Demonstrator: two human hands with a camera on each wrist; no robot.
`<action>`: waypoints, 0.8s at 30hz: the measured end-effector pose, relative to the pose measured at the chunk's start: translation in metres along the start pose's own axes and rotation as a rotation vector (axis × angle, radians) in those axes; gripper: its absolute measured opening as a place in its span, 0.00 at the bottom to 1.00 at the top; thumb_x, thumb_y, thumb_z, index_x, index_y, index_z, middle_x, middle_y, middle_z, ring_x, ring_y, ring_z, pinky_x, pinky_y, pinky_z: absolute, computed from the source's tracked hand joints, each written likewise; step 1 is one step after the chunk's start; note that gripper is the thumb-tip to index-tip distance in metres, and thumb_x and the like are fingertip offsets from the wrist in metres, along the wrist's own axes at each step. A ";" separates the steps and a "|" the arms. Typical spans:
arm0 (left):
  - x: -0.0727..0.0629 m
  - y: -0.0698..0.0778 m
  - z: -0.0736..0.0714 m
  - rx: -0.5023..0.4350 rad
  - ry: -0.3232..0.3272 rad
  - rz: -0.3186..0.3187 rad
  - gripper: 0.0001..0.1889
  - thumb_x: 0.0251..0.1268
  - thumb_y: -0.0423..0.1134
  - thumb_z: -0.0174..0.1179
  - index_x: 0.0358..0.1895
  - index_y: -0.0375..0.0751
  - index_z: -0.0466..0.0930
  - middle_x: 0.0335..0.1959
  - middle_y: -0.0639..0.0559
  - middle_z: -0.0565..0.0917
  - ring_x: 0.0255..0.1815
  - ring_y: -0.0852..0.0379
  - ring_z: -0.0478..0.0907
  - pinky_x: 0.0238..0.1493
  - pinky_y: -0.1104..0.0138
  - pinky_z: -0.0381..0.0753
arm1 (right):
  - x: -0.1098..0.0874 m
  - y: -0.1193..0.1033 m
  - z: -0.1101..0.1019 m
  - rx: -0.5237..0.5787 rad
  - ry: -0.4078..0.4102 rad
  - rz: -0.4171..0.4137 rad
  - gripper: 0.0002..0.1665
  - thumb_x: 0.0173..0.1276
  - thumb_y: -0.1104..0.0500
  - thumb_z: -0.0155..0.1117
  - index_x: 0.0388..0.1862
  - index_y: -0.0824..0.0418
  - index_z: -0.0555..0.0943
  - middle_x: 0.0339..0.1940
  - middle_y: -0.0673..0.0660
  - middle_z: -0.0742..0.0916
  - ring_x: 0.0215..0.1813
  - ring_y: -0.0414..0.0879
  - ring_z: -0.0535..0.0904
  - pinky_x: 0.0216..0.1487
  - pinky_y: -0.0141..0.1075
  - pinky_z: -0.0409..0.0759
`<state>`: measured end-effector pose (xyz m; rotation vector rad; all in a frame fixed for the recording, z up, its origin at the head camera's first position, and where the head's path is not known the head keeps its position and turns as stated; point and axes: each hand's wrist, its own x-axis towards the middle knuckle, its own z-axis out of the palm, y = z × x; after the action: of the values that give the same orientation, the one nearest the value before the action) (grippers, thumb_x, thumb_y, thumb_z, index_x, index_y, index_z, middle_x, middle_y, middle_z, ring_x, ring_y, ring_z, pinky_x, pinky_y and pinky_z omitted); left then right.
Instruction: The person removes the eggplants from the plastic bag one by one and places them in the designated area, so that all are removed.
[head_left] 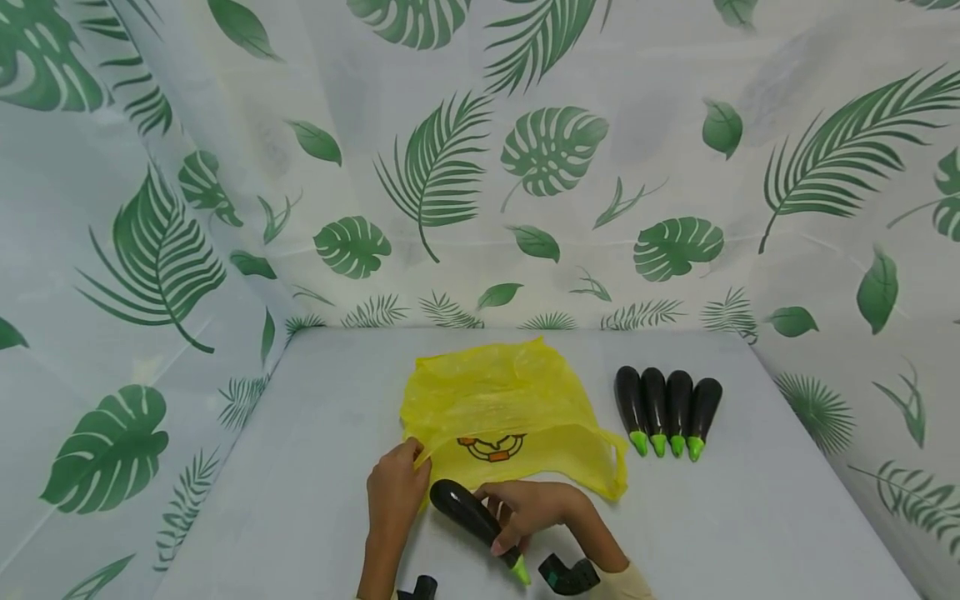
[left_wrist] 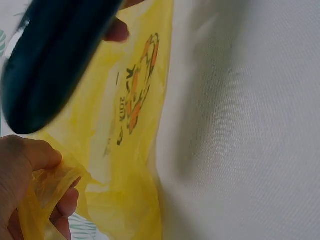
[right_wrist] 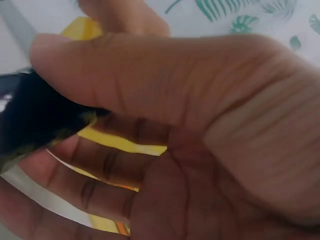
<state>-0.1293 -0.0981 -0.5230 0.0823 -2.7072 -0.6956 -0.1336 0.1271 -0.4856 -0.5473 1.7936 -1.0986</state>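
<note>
My right hand (head_left: 532, 506) grips a dark eggplant (head_left: 467, 510) with a bright green stem, tilted in front of the yellow plastic bag (head_left: 495, 392). The eggplant's rounded end points toward the bag's left side. At that left edge, my left hand (head_left: 397, 483) pinches the bag's film near a handle. In the left wrist view, thumb and fingers hold the yellow film, and the eggplant (left_wrist: 55, 60) hangs just above them. The right wrist view shows the thumb (right_wrist: 80, 65) pressed on the eggplant (right_wrist: 45, 110), with the fingers curled beneath. The bag lies flat, its printed logo partly covered.
Several more eggplants (head_left: 667, 412) lie side by side right of the bag, stems toward me. All rest on a white table (head_left: 300, 467). A leaf-patterned sheet (head_left: 525, 208) hangs behind and at both sides. Black wrist devices (head_left: 567, 575) show near the front edge.
</note>
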 end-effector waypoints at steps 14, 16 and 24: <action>-0.002 0.001 0.001 -0.011 0.020 0.009 0.05 0.52 0.34 0.68 0.34 0.41 0.84 0.27 0.50 0.86 0.22 0.60 0.76 0.27 0.65 0.78 | -0.026 0.011 -0.020 0.034 0.053 -0.314 0.37 0.62 0.59 0.68 0.66 0.62 0.63 0.57 0.58 0.78 0.54 0.47 0.78 0.51 0.37 0.81; -0.002 0.001 0.000 -0.015 0.028 0.024 0.04 0.52 0.33 0.67 0.33 0.41 0.83 0.26 0.50 0.85 0.20 0.61 0.74 0.25 0.66 0.76 | -0.032 0.011 -0.023 0.091 0.084 -0.337 0.37 0.63 0.60 0.68 0.67 0.64 0.62 0.60 0.62 0.77 0.57 0.51 0.77 0.51 0.39 0.81; -0.001 -0.001 0.000 -0.030 0.037 0.043 0.03 0.53 0.33 0.65 0.32 0.40 0.83 0.25 0.50 0.85 0.20 0.59 0.76 0.23 0.65 0.75 | -0.064 0.018 -0.041 0.195 0.315 -0.423 0.34 0.67 0.64 0.63 0.68 0.66 0.60 0.60 0.65 0.79 0.57 0.49 0.79 0.49 0.43 0.82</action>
<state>-0.1282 -0.0993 -0.5238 0.0295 -2.6545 -0.7154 -0.1382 0.2023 -0.4633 -0.6826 1.8522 -1.7106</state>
